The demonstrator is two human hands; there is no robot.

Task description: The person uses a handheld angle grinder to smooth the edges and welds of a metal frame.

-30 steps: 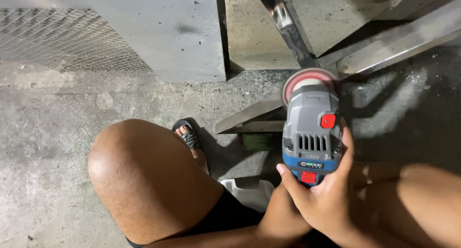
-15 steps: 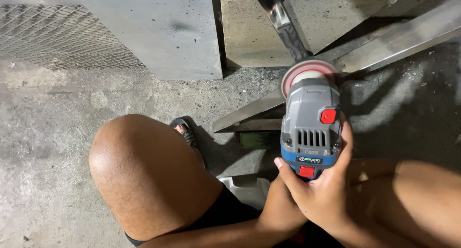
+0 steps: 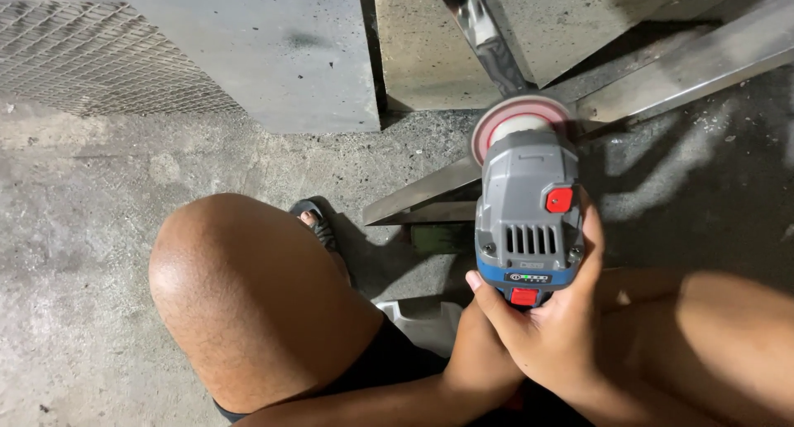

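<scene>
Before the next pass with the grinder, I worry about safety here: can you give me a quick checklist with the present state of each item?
1. Grip: both hands wrap the rear of the grinder: ok.
2. Gloves: hands bare: not ok.
3. Footwear: open sandal close to the work: not ok.
4. Legs: bare knee beside the tool: not ok.
5. Disc meets the metal bar: cannot tell.
6. Disc guard: cannot tell.
</scene>
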